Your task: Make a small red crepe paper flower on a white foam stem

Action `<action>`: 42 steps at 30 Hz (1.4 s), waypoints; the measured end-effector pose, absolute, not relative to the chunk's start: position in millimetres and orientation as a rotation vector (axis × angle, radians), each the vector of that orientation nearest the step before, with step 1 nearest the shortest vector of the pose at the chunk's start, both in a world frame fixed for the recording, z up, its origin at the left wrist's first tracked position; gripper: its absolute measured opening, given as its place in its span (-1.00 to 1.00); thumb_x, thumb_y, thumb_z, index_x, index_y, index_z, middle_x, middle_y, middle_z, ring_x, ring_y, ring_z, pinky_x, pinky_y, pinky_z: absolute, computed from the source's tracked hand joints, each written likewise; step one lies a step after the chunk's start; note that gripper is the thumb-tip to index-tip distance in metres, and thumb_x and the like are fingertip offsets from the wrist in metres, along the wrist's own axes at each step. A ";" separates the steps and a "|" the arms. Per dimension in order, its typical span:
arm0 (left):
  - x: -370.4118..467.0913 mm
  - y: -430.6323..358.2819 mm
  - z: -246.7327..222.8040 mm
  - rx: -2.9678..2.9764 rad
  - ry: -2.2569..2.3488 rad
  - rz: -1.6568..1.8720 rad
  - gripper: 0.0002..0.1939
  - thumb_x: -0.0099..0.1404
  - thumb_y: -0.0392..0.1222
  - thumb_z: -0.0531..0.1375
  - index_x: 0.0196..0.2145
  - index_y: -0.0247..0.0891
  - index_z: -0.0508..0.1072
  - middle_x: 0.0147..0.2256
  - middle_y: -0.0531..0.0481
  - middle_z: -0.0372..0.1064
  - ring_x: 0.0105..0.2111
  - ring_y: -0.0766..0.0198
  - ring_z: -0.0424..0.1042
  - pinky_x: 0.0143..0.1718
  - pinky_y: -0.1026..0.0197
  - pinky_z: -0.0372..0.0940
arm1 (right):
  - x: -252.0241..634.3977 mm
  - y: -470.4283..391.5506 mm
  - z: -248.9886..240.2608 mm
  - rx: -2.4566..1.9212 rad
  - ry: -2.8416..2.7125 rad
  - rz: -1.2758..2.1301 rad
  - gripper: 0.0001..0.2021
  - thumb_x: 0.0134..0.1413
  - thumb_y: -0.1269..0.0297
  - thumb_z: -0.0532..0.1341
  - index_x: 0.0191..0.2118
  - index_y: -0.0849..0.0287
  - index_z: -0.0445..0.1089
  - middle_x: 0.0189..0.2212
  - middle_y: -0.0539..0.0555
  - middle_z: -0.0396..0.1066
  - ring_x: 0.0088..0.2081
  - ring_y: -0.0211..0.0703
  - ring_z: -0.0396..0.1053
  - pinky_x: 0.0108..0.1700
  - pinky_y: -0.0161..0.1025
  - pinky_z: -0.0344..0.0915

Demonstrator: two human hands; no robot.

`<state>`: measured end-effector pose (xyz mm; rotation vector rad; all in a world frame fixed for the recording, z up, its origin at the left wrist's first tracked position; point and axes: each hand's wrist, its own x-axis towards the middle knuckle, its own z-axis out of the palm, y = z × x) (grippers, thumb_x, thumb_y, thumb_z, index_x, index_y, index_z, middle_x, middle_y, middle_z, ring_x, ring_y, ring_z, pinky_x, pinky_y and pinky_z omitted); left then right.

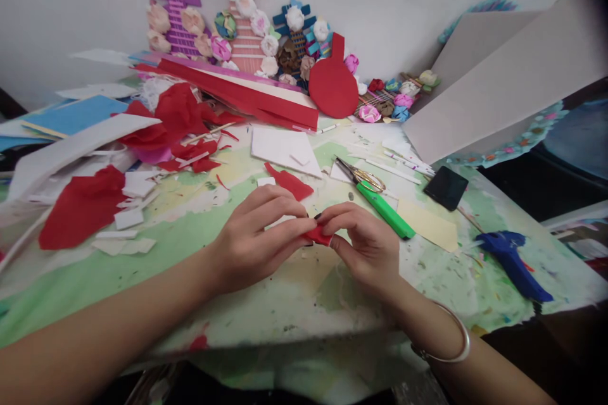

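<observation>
Between my two hands, above the middle of the table, is a small red piece [322, 236], partly hidden by fingers. My left hand [266, 234] pinches its left side, and my right hand [365, 242] grips its right side with thumb and fingers. Just behind my left hand lies a red scrap [292, 183]. Farther back is a white board [285, 150] with a small white strip on it. Gold-handled scissors [363, 177] and a green cutter [387, 210] lie behind and to the right of my right hand.
A blue glue gun [513, 262] and a black phone [445, 188] lie at the right. Red crumpled sheets [85, 209] and white scraps cover the left. A red guitar-shaped cutout [334, 85] and flower decorations stand by the wall. A large grey board [498, 69] leans at back right.
</observation>
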<state>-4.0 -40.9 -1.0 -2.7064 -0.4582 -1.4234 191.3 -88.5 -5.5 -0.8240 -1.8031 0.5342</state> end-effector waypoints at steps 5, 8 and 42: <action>-1.7 -39.2 -2.7 -2.662 -0.382 -1.494 -0.85 0.14 -0.38 0.28 -0.32 -0.19 0.47 -0.35 -0.02 0.45 -0.27 0.22 0.35 -0.24 0.14 0.33 | 190.8 -88.0 -5.8 -0.846 -1.802 0.540 -0.85 0.09 0.56 0.17 -0.32 0.16 0.39 -0.28 0.09 0.42 -0.20 -0.17 0.39 -0.15 -0.15 0.33; -0.9 -38.4 -2.3 -2.650 -0.361 -1.531 -0.85 0.13 -0.42 0.28 -0.35 -0.23 0.46 -0.38 -0.03 0.45 -0.28 0.22 0.34 -0.28 0.15 0.34 | 189.6 -88.3 -2.8 -0.850 -1.822 0.519 -0.87 0.05 0.53 0.21 -0.30 0.18 0.40 -0.29 0.11 0.41 -0.19 -0.14 0.38 -0.14 -0.14 0.33; 5.5 -36.9 -8.3 -3.042 -0.563 -1.705 -0.93 0.14 -0.38 0.25 -0.38 -0.28 0.51 -0.43 -0.06 0.48 -0.35 0.23 0.41 -0.25 0.15 0.34 | 190.8 -83.3 -6.6 -0.969 -1.672 0.596 -0.89 -0.02 0.44 0.32 -0.33 0.11 0.54 -0.27 0.09 0.39 -0.16 -0.13 0.36 -0.05 -0.12 0.26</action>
